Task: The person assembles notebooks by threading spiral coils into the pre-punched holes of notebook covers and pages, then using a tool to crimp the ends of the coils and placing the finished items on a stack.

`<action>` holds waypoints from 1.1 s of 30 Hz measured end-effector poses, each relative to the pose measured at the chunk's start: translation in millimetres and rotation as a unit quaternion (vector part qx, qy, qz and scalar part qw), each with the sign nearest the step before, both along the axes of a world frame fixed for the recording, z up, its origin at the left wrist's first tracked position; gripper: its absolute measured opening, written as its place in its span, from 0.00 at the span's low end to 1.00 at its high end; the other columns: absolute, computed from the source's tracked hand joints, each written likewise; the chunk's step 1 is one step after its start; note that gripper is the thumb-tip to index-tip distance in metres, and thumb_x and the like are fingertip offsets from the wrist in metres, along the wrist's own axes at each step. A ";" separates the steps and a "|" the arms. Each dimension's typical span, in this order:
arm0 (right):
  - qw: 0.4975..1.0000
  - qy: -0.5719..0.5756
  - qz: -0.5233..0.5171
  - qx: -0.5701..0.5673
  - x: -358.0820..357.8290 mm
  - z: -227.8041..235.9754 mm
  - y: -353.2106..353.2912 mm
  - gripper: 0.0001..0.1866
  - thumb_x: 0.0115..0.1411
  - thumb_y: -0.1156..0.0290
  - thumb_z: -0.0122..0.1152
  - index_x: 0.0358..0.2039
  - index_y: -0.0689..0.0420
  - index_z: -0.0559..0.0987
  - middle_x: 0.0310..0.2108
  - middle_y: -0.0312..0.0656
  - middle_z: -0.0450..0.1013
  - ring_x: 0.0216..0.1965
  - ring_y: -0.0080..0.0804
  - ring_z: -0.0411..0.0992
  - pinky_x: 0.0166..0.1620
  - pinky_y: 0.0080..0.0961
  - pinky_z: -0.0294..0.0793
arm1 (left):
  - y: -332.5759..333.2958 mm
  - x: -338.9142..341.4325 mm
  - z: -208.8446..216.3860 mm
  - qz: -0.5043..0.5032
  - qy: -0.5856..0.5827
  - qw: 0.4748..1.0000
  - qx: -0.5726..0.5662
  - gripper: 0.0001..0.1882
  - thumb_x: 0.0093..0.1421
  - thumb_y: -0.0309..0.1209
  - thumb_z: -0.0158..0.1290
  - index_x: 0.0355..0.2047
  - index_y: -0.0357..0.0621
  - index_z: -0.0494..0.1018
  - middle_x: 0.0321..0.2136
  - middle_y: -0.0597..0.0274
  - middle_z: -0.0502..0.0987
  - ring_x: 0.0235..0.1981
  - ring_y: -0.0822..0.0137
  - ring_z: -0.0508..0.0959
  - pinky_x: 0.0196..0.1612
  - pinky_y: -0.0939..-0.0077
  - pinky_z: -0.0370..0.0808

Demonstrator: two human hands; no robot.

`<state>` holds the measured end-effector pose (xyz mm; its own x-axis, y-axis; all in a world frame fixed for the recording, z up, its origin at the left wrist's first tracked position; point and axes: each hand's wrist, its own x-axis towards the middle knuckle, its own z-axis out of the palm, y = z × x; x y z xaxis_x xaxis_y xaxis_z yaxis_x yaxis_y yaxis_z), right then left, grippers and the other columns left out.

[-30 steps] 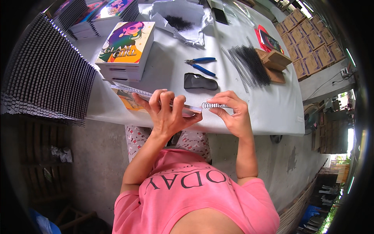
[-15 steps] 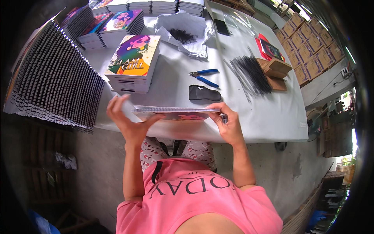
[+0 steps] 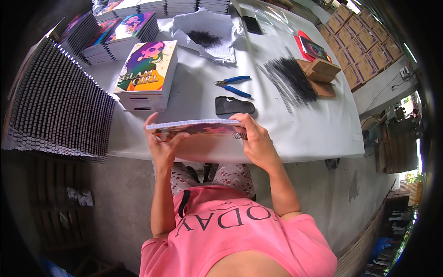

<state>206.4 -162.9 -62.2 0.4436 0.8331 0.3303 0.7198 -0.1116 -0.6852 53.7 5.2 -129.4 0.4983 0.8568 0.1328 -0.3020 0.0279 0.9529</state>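
A notebook (image 3: 199, 128) is held on edge over the table's near side, its pale perforated edge up and part of a colourful cover showing. My left hand (image 3: 162, 144) grips its left end, thumb on the near cover and fingers behind. Around its right end my right hand (image 3: 257, 142) is closed. A black spiral coil (image 3: 239, 135) shows by the right-hand fingers, against the notebook; whether it is threaded into the holes I cannot tell. Just beyond lie a dark grey pouch-like object (image 3: 234, 106) and blue-handled cutting pliers (image 3: 234, 85) with spread handles.
A stack of notebooks (image 3: 145, 69) with an illustrated cover stands left of the pliers. Many spiral-bound edges form a tall pile (image 3: 60, 99) at far left. Loose black coils (image 3: 290, 81) lie beside a wooden block (image 3: 320, 71). White crumpled packaging (image 3: 226, 27) and a phone (image 3: 252, 25) are farther back.
My left hand has come from beside the notebook's left end to grip it. The notebook sits slightly farther left and higher in view. The view itself has shifted a little.
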 end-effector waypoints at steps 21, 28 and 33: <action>0.990 0.130 0.052 0.008 51.9 26.7 -25.5 0.09 0.53 0.77 0.60 0.36 0.58 0.80 0.28 0.38 0.72 0.27 0.19 0.66 0.32 0.16 0.67 | -39.6 49.0 45.3 0.032 0.136 0.772 0.620 0.16 0.44 0.32 0.62 0.36 0.58 0.77 0.20 0.74 0.65 0.31 0.72 0.69 0.53 0.64 0.53; 0.981 0.172 0.082 0.040 52.1 24.7 -16.8 0.09 0.50 0.80 0.62 0.33 0.58 0.81 0.29 0.39 0.75 0.30 0.22 0.71 0.34 0.19 0.70 | -43.9 49.5 42.6 0.102 0.117 0.785 0.600 0.19 0.38 0.35 0.65 0.34 0.59 0.78 0.18 0.74 0.64 0.31 0.71 0.71 0.58 0.62 0.51; 0.981 0.144 0.120 0.050 54.8 24.7 -18.7 0.10 0.48 0.82 0.62 0.33 0.59 0.81 0.30 0.39 0.75 0.31 0.26 0.71 0.37 0.21 0.70 | -45.0 56.8 46.1 0.110 0.114 0.795 0.586 0.16 0.36 0.35 0.66 0.29 0.57 0.78 0.19 0.73 0.66 0.31 0.70 0.71 0.58 0.61 0.52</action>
